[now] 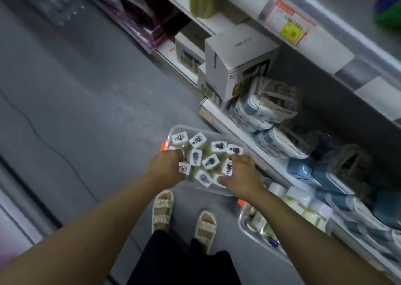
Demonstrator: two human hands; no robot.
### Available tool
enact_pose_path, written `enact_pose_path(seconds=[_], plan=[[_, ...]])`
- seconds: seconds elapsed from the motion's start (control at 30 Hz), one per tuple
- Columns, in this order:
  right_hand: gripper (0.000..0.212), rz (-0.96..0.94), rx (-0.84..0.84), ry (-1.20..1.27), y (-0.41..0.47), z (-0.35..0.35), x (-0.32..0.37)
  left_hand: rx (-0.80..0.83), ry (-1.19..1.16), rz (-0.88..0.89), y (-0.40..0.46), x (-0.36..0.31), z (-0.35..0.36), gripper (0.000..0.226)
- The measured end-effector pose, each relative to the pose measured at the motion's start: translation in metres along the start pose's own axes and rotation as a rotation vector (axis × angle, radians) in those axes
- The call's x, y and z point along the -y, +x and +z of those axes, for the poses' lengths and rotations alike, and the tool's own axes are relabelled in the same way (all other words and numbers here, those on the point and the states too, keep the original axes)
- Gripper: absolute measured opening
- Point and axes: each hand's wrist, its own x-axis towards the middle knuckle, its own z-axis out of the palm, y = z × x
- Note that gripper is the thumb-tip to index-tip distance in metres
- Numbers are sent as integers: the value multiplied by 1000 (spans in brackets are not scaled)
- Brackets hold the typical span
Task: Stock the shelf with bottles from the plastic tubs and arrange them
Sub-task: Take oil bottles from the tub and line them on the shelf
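Tub [173,132] of bottles [210,162] gripped by left hand [167,167], right hand [240,176].

Shop aisle: tiered white shelving [243,130], yellow price tag [290,31] on shelf edge, boxed goods [236,65], grey floor [76,102].
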Motion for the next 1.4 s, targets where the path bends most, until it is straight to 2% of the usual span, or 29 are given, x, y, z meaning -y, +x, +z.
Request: enact_pose_path(seconds=[0.13, 0.23, 0.33, 0.53, 0.8, 1.03, 1.3, 1.4], plan=[[62, -27, 39, 6, 27, 43, -24, -14, -20, -67, 16, 12, 45, 48], [67, -54, 51, -5, 52, 77, -32, -24, -40, -100, 34, 28, 72, 53], [70, -94, 63, -10, 82, 113, -33, -54, -45, -111, 59, 47, 95, 54], [60, -199, 31, -58, 147, 191, -23, -59, -82, -112, 113, 94, 149, 61], [69, -318, -197, -300, 228, 274, -24, -124, -148, -72, 169, 143, 211, 67], [70, -434, -413, -483, 260, 304, -33, -144, -185, -45, 195, 161, 239, 67], [48, -528, -435, -309, 259, 306, -45, -148, -213, -27, 195, 167, 238, 66], [45, -543, -432, -153, 244, 295, -42, -146, -222, -19, 190, 167, 231, 66]])
